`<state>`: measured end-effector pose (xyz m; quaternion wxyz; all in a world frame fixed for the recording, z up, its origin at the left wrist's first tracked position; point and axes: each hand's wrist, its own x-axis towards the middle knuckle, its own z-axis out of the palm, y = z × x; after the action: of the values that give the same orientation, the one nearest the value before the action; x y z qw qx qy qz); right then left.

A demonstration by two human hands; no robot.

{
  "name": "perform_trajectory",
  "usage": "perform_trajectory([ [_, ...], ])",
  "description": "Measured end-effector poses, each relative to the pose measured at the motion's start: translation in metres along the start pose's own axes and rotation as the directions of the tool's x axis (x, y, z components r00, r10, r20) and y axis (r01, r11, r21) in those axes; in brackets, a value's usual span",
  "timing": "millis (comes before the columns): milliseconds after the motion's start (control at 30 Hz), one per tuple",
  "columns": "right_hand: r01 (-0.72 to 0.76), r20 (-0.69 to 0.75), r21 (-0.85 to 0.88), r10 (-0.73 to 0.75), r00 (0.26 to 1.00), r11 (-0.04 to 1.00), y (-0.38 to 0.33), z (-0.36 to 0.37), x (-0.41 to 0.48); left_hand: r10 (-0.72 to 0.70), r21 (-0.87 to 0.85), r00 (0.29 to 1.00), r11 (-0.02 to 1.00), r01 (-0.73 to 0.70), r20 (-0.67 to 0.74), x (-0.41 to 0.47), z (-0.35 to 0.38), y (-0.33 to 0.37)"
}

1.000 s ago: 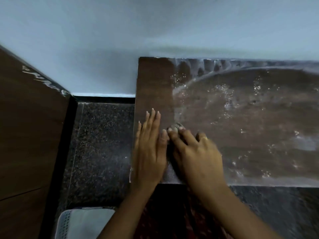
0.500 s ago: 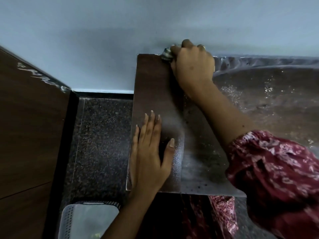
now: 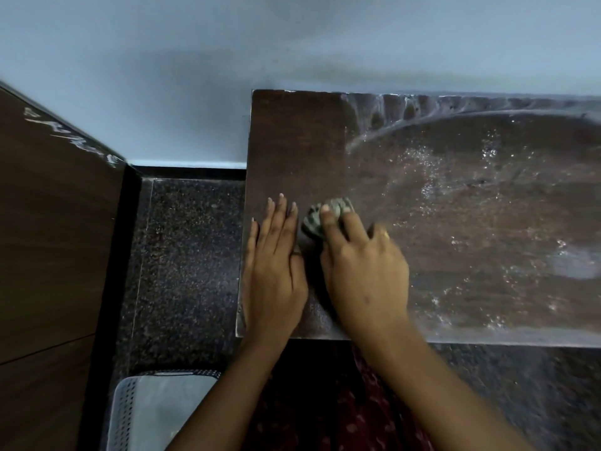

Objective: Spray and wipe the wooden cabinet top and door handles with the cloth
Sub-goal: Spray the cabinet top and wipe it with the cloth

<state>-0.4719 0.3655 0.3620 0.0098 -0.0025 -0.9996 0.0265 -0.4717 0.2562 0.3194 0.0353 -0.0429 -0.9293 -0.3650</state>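
Bracing my flat, open left hand (image 3: 276,271) at nine o'clock, my right hand (image 3: 364,271) clutches the cloth (image 3: 328,216), seemingly scrubbing the cabinet top (image 3: 471,222).

Dim, cool-toned illumination overall. Soft broad shadow on wall (image 3: 292,43) across upper frame. Specular glare on wet streaks of cabinet top (image 3: 471,196), right of frame. Motion blur on right hand (image 3: 364,268) and forearm, lower right. Wide-angle bending of straight edges toward left border. Lower corners darkest.
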Motion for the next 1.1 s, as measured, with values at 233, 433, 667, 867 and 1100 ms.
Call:
perform_trajectory([
  [233, 0.059, 0.044, 0.016, -0.059, 0.997, 0.998, 0.0, -0.005, -0.086, 0.052, 0.087, 0.998, 0.995, -0.055, 0.037, -0.002, 0.0, -0.002],
  [433, 0.088, -0.012, 0.089, -0.087, 0.996, 0.992, 0.012, -0.001, -0.119, 0.032, 0.278, 0.993, 0.959, -0.061, 0.11, -0.006, 0.004, 0.005],
  [667, 0.167, -0.005, 0.067, -0.167, 0.986, 0.984, 0.028, -0.008, -0.098, 0.01, 0.376, 0.989, 0.924, -0.064, 0.145, -0.007, 0.009, 0.007],
  [867, 0.05, 0.035, 0.095, -0.054, 0.998, 0.994, 0.026, -0.006, -0.032, -0.011, 0.389, 0.987, 0.919, -0.054, 0.162, -0.007, 0.009, 0.006],
  [1100, 0.014, -0.016, -0.052, -0.015, 1.0, 0.999, 0.029, -0.003, 0.065, -0.029, 0.382, 0.988, 0.924, -0.03, 0.149, -0.005, 0.009, 0.009],
])
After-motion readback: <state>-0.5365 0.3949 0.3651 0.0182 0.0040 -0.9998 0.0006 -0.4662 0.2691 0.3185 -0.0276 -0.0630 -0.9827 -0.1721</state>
